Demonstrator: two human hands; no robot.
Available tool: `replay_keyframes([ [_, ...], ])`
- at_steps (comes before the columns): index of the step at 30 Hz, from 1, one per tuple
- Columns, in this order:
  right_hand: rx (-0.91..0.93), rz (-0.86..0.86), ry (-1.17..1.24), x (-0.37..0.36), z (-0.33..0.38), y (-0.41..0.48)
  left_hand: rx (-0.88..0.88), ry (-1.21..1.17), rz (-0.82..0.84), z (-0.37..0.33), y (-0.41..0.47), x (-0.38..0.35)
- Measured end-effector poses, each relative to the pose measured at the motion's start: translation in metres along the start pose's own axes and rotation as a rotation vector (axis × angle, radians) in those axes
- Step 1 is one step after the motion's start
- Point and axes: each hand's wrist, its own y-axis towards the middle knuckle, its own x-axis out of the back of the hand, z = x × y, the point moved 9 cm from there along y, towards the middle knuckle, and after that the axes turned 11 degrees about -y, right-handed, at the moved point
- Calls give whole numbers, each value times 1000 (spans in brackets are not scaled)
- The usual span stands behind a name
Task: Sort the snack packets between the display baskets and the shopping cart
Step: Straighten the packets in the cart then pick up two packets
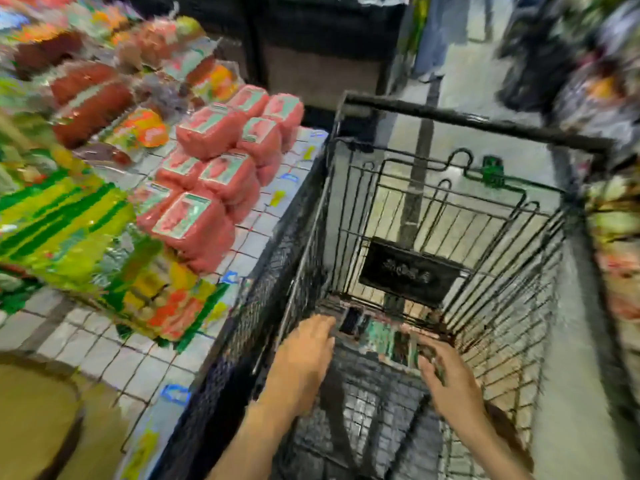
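A black wire shopping cart stands beside a display basket stacked with pink snack packets. A greenish packet lies deep in the cart. The left hand and right hand reach it, their grip too blurred to tell. A loose hold could drop it or snag it on the wires.

The packets are pink, the bags green-and-yellow striped, the cart black.

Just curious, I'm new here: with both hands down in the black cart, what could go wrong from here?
The left hand and right hand reach deep to a packet on the cart floor; fingers could catch on the wire sides. The pink packets are piled near the display edge beside the cart; a bump might topple them.
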Motion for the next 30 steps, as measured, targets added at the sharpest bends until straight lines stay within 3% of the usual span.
replay_keyframes([
  [5, -331, -52, 48, -62, -108, 66, 284, -115, 132, 70, 97, -126],
  [11, -611, -83, 77, -133, -195, 130, 488, -265, 96, 148, 177, -221],
  [18, -685, -85, 12, -180, -244, 165, 448, -283, 163, 170, 219, -291],
  [22, -820, -198, -119, -180, -244, 167, 407, -327, 6, 167, 212, -295],
  [25, -816, -220, -172, -180, -245, 167, 425, -338, -96, 162, 210, -290],
  [30, -759, -282, -214, -174, -236, 167, 445, -391, -126, 157, 212, -291],
])
